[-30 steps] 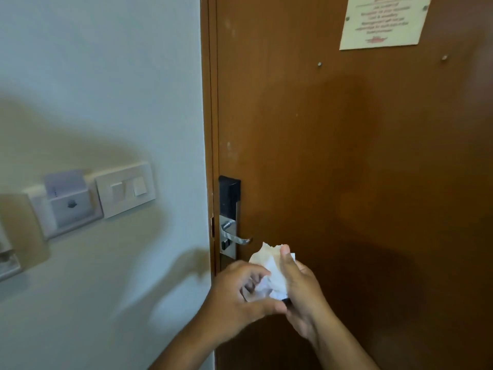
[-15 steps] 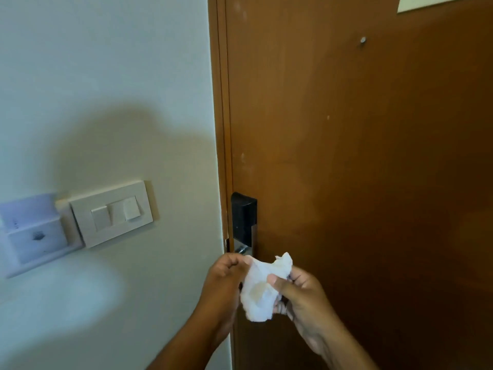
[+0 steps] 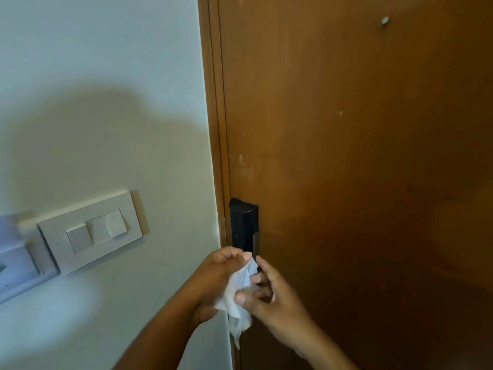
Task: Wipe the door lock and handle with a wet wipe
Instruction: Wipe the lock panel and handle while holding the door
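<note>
A black door lock (image 3: pixel 243 226) is mounted on the left edge of a brown wooden door (image 3: pixel 360 156). Only its upper part shows; the handle is hidden behind my hands. A white wet wipe (image 3: pixel 237 292) hangs crumpled between both hands just below the lock's visible part. My left hand (image 3: pixel 216 276) pinches the wipe's upper edge. My right hand (image 3: pixel 269 295) grips its right side with thumb and fingers, close against the door.
A white wall (image 3: pixel 106 102) stands left of the door frame (image 3: pixel 216 129). On the wall are a white switch plate (image 3: pixel 90 231) and, at the far left edge, a key-card holder (image 3: pixel 13 260). A small metal stud (image 3: pixel 385 20) sits high on the door.
The view has closed in on the lock. Both hands rose with the wipe and now cover the handle; the wipe has been pulled longer and hangs down.
</note>
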A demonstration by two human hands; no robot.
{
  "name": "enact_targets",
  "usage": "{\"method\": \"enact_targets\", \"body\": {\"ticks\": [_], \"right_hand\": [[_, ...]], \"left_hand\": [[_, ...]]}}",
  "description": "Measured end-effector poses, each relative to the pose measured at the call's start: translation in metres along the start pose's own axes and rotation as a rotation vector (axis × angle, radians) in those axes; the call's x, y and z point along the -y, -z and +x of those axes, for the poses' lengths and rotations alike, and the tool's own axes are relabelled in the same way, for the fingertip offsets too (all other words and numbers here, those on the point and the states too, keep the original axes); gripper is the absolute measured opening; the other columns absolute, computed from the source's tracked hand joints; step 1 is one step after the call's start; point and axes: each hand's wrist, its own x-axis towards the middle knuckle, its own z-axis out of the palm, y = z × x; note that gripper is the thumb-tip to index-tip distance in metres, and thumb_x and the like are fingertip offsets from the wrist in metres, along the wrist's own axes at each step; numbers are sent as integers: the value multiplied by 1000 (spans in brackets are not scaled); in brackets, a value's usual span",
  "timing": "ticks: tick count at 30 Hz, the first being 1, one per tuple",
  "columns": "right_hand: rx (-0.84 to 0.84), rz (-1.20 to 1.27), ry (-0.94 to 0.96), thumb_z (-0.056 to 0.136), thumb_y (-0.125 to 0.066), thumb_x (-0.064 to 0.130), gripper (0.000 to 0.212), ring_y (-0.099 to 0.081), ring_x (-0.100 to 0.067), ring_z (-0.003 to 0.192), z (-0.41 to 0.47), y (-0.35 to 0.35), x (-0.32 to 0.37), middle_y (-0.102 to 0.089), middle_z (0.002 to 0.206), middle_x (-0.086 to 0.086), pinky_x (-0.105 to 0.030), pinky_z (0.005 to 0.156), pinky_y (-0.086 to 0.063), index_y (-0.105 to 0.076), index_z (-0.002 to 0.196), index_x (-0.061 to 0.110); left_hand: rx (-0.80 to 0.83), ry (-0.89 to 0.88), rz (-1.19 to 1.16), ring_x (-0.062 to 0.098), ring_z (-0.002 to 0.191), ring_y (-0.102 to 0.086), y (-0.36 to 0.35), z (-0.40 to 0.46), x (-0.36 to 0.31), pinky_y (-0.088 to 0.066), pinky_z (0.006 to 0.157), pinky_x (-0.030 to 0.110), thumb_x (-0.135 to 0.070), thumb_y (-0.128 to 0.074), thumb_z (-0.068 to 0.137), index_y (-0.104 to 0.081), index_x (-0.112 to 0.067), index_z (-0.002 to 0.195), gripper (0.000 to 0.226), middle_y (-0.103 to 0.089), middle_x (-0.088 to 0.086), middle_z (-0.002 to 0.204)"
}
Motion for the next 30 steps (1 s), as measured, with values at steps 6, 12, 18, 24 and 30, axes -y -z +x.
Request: {"method": "enact_targets", "body": {"ticks": [6, 12, 18, 24, 30], "right_hand": [[-177, -353, 81, 89, -65, 26, 28, -53, -5, 75, 21, 3, -4, -52, 83, 6, -15, 64, -43, -56, 63, 25], [-559, -861, 68, 95, -53, 35, 17, -57, -5, 72, 22, 25, 0, -62, 80, 10, -18, 60, -48, -60, 80, 30], [-566, -934, -8, 93, -58, 22, 53, -61, -11, 109, 34, -7, -20, -64, 123, 5, -26, 89, -53, -37, 141, 27], [-350, -1112, -156, 89, -55, 13, 70, -27, -23, 142, 41, -22, -33, -31, 154, -7, -39, 113, -33, -21, 150, 18], [-403, -1372, 158, 65, -77, 36, 71, -60, -29, 117, 46, -34, -50, -65, 124, -14, -43, 91, -54, -58, 128, 11]], "left_hand": [[164, -46, 219, 23, 80, -67, 46, 16, -18, -56, 73, 35, -26, -68, 88, -69, -7, 93, 20, -69, 8, 82], [79, -296, 656, 10, 68, -64, 67, 49, -2, -51, 61, 22, -22, -71, 85, -69, -10, 81, 13, -66, -3, 73], [-55, -349, 691, 7, 56, -52, 52, 85, 49, -40, 53, 20, -24, -72, 84, -58, -25, 68, 21, -55, -7, 60], [-123, -212, 561, 11, 56, -54, 52, 93, 69, -43, 50, 22, -25, -72, 84, -61, -18, 76, 15, -60, 0, 64], [-64, -47, 352, 20, 72, -74, 48, 91, 62, -64, 62, 35, -16, -70, 87, -62, -15, 90, 9, -72, 8, 87]]}}
